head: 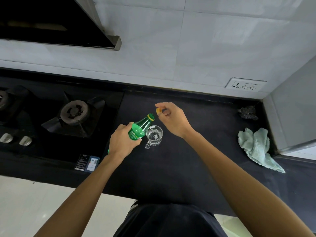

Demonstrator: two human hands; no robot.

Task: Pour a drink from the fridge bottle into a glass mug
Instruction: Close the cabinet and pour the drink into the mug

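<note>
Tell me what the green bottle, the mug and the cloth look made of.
The green bottle looks like glossy translucent plastic, with bright glints. The mug is clear glass; the dark counter shows through. The cloth is soft pale-green fabric, maybe microfibre, crumpled in folds.

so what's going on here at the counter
A person stands at the black counter. Their left hand grips a green plastic bottle, tilted with its open neck near the rim of a clear glass mug standing on the counter. The right hand pinches the small yellow bottle cap beside the neck. Whether the mug holds drink yet is hard to tell.
</note>
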